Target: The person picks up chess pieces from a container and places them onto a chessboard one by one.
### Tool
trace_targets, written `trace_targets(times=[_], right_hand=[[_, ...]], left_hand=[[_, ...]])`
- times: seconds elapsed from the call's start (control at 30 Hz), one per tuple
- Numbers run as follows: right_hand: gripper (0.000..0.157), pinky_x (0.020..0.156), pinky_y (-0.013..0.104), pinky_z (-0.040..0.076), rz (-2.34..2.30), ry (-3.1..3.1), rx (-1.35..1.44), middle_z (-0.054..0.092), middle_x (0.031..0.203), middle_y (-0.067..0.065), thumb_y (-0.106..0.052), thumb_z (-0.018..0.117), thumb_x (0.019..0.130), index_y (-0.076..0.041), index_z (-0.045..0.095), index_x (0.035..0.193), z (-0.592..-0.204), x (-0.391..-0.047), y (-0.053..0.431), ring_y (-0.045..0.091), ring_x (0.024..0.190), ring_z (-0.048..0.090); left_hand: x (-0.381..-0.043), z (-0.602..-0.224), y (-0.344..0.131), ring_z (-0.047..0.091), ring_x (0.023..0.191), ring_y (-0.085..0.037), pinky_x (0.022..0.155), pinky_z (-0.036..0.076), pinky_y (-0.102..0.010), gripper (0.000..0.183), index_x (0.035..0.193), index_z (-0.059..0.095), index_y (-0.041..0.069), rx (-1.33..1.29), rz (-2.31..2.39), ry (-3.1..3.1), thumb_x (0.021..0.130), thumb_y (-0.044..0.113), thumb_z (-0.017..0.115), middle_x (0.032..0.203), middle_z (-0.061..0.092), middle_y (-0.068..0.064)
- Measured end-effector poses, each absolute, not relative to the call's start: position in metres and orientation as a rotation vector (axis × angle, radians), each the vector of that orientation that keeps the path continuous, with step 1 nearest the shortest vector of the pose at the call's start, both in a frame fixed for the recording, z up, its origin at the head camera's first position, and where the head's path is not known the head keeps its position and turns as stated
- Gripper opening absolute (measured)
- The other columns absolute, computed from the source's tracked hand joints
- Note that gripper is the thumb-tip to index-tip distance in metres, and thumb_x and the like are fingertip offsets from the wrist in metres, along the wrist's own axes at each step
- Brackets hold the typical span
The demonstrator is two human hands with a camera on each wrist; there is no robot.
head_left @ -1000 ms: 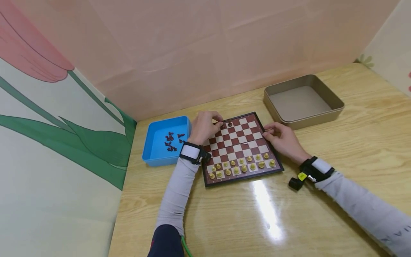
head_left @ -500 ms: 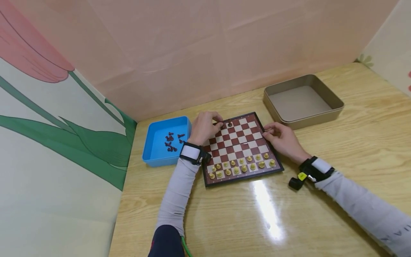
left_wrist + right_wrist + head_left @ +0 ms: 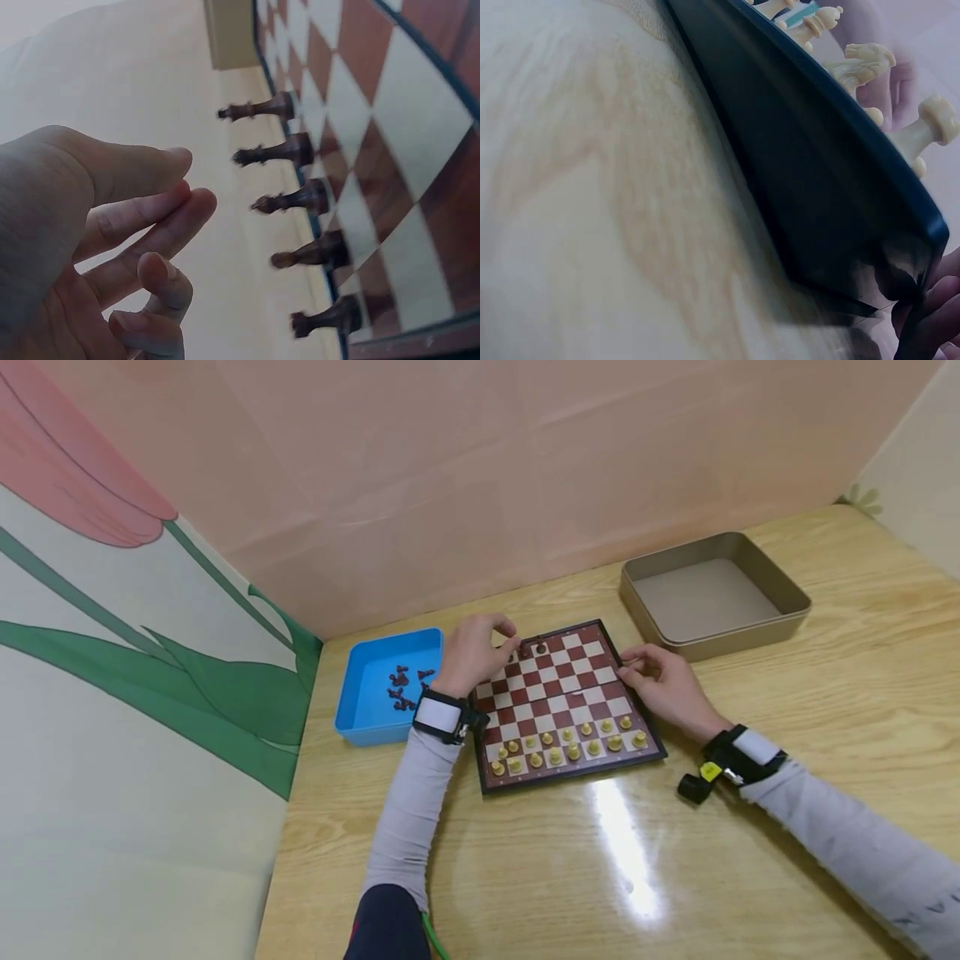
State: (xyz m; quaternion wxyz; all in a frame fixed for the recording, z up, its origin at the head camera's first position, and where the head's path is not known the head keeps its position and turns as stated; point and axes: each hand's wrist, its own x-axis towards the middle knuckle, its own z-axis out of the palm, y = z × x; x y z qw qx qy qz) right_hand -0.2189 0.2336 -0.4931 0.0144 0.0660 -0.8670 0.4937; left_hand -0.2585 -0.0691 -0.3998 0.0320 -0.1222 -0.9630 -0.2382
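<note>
A brown-and-white chessboard (image 3: pixel 551 704) lies on the table, with rows of cream chess pieces (image 3: pixel 573 751) along its near side. Dark chess pieces (image 3: pixel 541 647) stand at the far edge; the left wrist view shows a rook (image 3: pixel 328 316), a bishop (image 3: pixel 292 201) and a king (image 3: pixel 262 109) among them. Just above this row hovers my left hand (image 3: pixel 472 656), thumb and fingertips apart, holding nothing. At the board's right side, my right hand (image 3: pixel 663 685) grips the edge between thumb and fingers; in the right wrist view only some fingers (image 3: pixel 937 315) show.
Left of the board stands a blue box (image 3: pixel 375 737) with several dark pieces (image 3: pixel 400 677) lying inside. A brown-grey tray (image 3: pixel 705 597) sits behind the right hand, close to the board's far right corner. A pink-covered wall (image 3: pixel 450 485) rises behind the table.
My left hand has let go of a dark chess piece and risen slightly away from it; that piece now shows on the far row. My right hand keeps its place at the board edge.
</note>
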Motion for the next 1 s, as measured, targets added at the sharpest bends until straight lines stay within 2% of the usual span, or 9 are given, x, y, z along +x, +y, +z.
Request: trace_targets(times=[0.17,0.3,0.47,0.57,0.73,1.0], right_hand=[[0.036,0.077,0.019,0.045,1.527,-2.697,0.211,0.072,0.109,0.017,-0.028,0.065,0.108,-0.002,0.066,0.132,-0.493,-0.219,0.236,0.014,0.091,0.063],[0.037,0.077,0.02,0.045,1.523,-2.7,0.217,0.072,0.11,0.018,-0.028,0.065,0.108,-0.002,0.066,0.133,-0.493,-0.22,0.237,0.015,0.091,0.063],[0.037,0.077,0.02,0.045,1.525,-2.703,0.213,0.073,0.11,0.018,-0.027,0.065,0.108,-0.002,0.066,0.134,-0.492,-0.22,0.238,0.015,0.09,0.063],[0.036,0.077,0.02,0.045,1.528,-2.702,0.211,0.073,0.11,0.018,-0.027,0.066,0.107,-0.002,0.066,0.133,-0.491,-0.22,0.239,0.014,0.091,0.063],[0.034,0.074,0.019,0.045,1.527,-2.675,0.217,0.072,0.107,0.017,-0.025,0.066,0.107,-0.001,0.067,0.13,-0.491,-0.221,0.238,0.009,0.088,0.062],[0.031,0.072,0.017,0.045,1.531,-2.654,0.221,0.071,0.104,0.017,-0.022,0.067,0.106,0.0,0.067,0.128,-0.491,-0.22,0.237,0.005,0.084,0.061]], left_hand=[[-0.255,-0.39,-0.078,0.063,0.078,-0.015,0.059,0.043,-0.029,0.022,0.115,0.077,0.019,-0.372,-0.702,-2.935,0.106,0.037,0.069,0.117,0.077,0.0],[-0.252,-0.383,-0.089,0.066,0.08,-0.018,0.058,0.044,-0.031,0.022,0.116,0.076,0.019,-0.325,-0.689,-2.938,0.106,0.037,0.068,0.119,0.077,0.001],[-0.248,-0.379,-0.104,0.069,0.097,-0.021,0.071,0.049,-0.037,0.024,0.118,0.075,0.018,-0.23,-0.702,-2.955,0.106,0.038,0.069,0.122,0.076,-0.001],[-0.246,-0.379,-0.115,0.07,0.101,-0.023,0.075,0.051,-0.041,0.024,0.118,0.075,0.017,-0.172,-0.709,-2.962,0.106,0.036,0.069,0.124,0.076,-0.003],[-0.245,-0.383,-0.135,0.069,0.102,-0.025,0.076,0.054,-0.041,0.024,0.12,0.075,0.014,-0.108,-0.696,-2.98,0.107,0.033,0.067,0.122,0.076,-0.005],[-0.243,-0.389,-0.157,0.07,0.09,-0.027,0.073,0.055,-0.043,0.025,0.123,0.074,0.008,-0.025,-0.719,-3.03,0.109,0.025,0.063,0.119,0.076,-0.011]])
